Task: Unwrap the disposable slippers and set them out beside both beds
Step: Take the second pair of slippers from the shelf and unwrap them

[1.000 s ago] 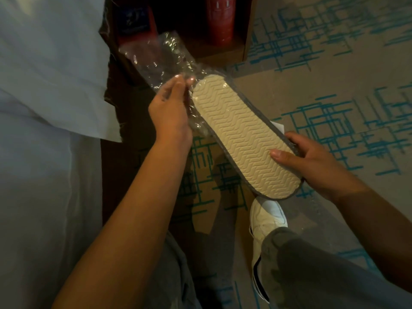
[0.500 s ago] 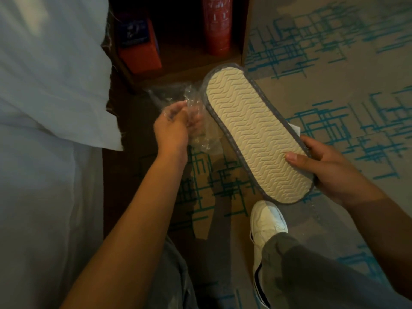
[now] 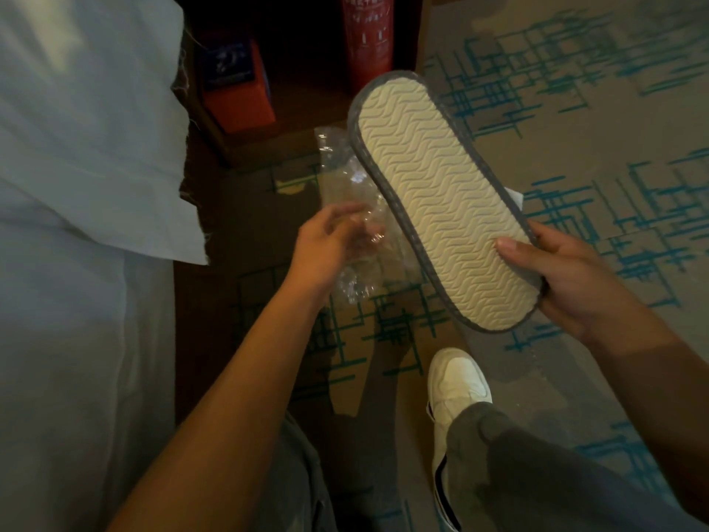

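My right hand (image 3: 579, 284) grips the heel end of the disposable slippers (image 3: 441, 197), held sole up: a cream wavy-tread sole with a grey edge, toe pointing away. They are fully out of the clear plastic wrapper (image 3: 355, 220), which hangs crumpled just left of the sole. My left hand (image 3: 326, 243) holds that wrapper with its fingers loosely curled around it. A white slip of paper (image 3: 514, 195) peeks out from behind the sole's right edge. The slippers' upper side is hidden.
A bed with white sheets (image 3: 76, 224) fills the left side. Beyond is a dark wooden nightstand shelf holding an orange box (image 3: 236, 86) and a red fire extinguisher (image 3: 370, 40). Beige carpet with teal lines (image 3: 575, 109) spreads right. My white shoe (image 3: 456, 382) stands below.
The slippers came fully out of the wrapper; my left hand pulled the empty wrapper down and toward me while my right hand lifted the slippers slightly up and right.
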